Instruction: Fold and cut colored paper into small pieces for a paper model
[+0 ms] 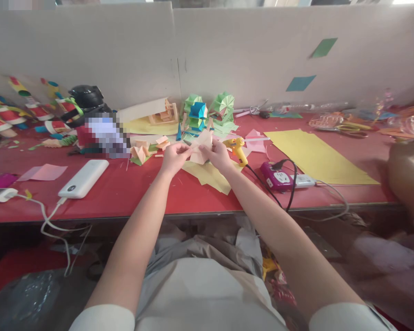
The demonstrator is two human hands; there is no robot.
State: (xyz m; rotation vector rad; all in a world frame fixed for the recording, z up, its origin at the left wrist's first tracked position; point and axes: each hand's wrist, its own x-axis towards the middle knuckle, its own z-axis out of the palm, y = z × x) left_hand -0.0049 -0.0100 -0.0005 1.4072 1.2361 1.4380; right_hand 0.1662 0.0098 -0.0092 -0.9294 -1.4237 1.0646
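Both hands hold one pale peach sheet of paper [200,149] above the red table. My left hand [174,158] pinches its left edge between thumb and fingers. On the opposite edge, my right hand [220,155] is closed on the paper, with some fingers hidden behind it. Yellow paper sheets [215,177] lie beneath the hands. Just right of my right hand rests a yellow glue gun [238,149] with a black cord. Folded peach paper pieces [141,151] sit to the left of my left hand. Behind the paper stand blue and green folded paper shapes [197,115].
A white power bank [84,179] with cables lies on the left, near a phone [105,133]. To the right are a purple power strip [277,177] and a large yellow sheet [317,156]. Another person's arm [406,170] rests at the far right. A pale partition [244,50] stands behind.
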